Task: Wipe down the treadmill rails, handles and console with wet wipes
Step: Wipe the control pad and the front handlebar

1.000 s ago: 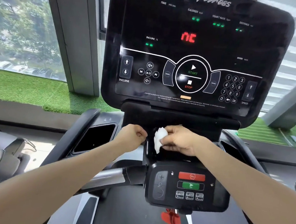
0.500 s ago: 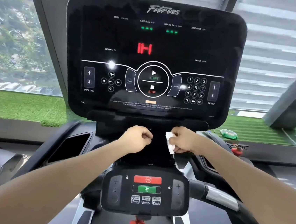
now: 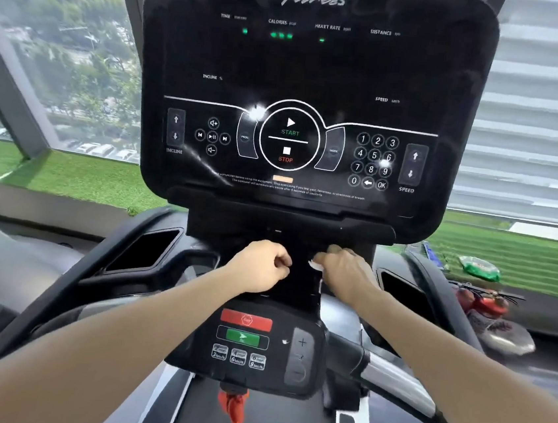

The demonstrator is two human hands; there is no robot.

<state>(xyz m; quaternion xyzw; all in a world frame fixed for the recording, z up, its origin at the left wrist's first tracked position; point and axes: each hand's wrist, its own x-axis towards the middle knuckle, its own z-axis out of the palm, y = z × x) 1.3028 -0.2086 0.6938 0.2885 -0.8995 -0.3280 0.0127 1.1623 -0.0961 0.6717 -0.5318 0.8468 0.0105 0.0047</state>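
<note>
The black treadmill console (image 3: 312, 91) stands upright in front of me with its lit touch panel. Below it, on the dark neck of the console, my right hand (image 3: 345, 273) holds a white wet wipe (image 3: 316, 265); only a small corner of the wipe shows under the fingers. My left hand (image 3: 265, 266) is a curled fist just to the left of it, over the same dark neck, holding nothing that I can see. The lower control pad (image 3: 250, 344) with red and green buttons sits beneath both hands. A chrome handle (image 3: 391, 374) runs out to the right.
Two recessed cup trays flank the neck, the left tray (image 3: 144, 249) and the right tray (image 3: 400, 289). A red safety clip (image 3: 233, 408) hangs under the pad. A green packet (image 3: 478, 266) and red items (image 3: 481, 301) lie on the ledge at right. Windows and green turf lie beyond.
The view has swung so the console sits more to the right. My right hand has closed over the wipe, hiding most of it. Both hands stay at the console neck.
</note>
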